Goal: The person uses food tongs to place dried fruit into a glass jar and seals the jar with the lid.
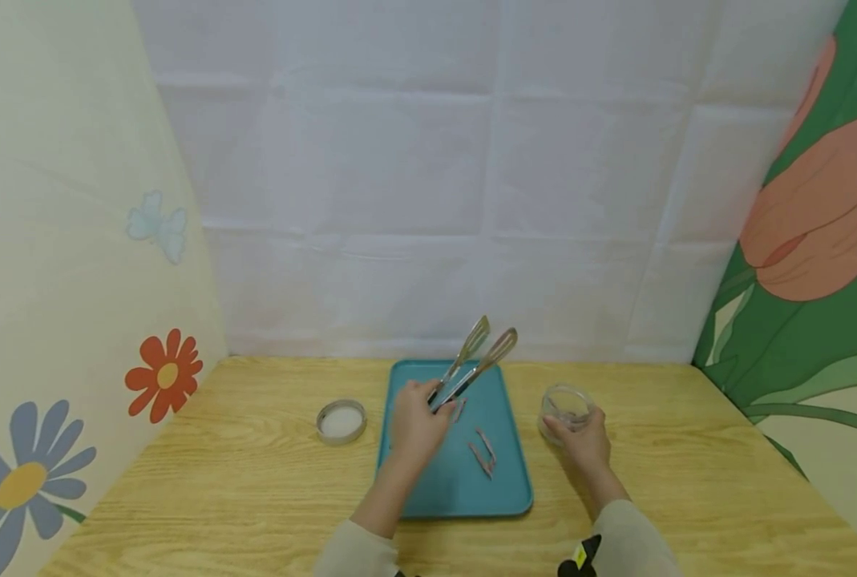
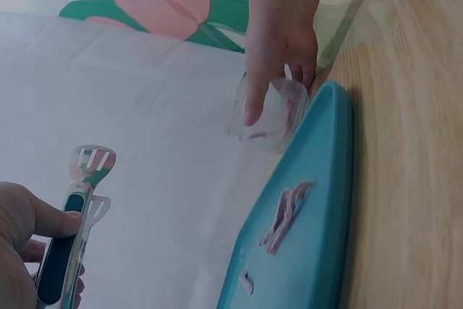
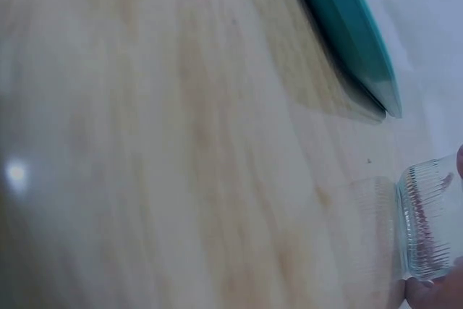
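Note:
My left hand [image 1: 419,425] grips metal tongs [image 1: 471,365] with slotted ends and dark handle grips, held up over the blue tray [image 1: 457,501]. The two tong ends stand apart with nothing between them. My right hand [image 1: 585,443] holds a clear glass jar [image 1: 568,401] by its sides, right of the tray; in the right wrist view the jar [image 3: 427,218] shows ribbed glass and reddish-brown strips near its bottom. Several pinkish-brown strips [image 1: 482,457] lie on the tray, seen also as thin twisted strips [image 2: 286,215] in the left wrist view.
A round lid [image 1: 341,421] with a pale inside lies left of the tray on the wood-grain table [image 1: 255,481]. A white cloth backdrop [image 1: 399,200] rises behind the table, with flower-printed panels on both sides.

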Motion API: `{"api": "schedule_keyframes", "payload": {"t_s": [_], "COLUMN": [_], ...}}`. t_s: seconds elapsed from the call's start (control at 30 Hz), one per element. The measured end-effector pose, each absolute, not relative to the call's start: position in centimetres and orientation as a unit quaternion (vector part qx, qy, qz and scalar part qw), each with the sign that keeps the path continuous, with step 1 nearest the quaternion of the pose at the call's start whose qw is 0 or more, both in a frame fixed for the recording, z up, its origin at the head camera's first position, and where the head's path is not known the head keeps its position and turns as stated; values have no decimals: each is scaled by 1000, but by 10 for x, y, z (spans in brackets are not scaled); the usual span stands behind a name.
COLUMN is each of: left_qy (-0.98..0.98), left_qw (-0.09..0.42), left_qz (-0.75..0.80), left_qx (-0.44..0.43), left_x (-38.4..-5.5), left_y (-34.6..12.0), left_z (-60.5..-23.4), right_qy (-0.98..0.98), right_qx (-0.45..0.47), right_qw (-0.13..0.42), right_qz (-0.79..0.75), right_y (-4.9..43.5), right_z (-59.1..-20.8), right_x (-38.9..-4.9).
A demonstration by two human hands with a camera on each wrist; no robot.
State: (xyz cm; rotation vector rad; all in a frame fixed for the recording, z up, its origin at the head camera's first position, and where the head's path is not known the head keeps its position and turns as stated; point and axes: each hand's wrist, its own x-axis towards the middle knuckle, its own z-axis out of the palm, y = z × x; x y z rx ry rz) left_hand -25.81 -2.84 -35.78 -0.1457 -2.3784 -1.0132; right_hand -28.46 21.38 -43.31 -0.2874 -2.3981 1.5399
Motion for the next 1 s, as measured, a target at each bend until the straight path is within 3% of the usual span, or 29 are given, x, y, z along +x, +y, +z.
{"api": "schedule_keyframes", "payload": {"t_s": [0.2,1.0], "left_qy": [-892,-954], "left_qw": [276,165], "left_qz": [-354,-250], "left_qx": [-43,8], "left_x": [-256,-255], "left_y": [-44,-66], "left_z": [-363,-401], "right_qy": [-827,-831], "right_qx": [-100,-99], "right_qw": [144,136], "right_qz": [534,531], "right_y": [214,215], "right_z": [-433,-434], "right_x": [-286,-285]}}
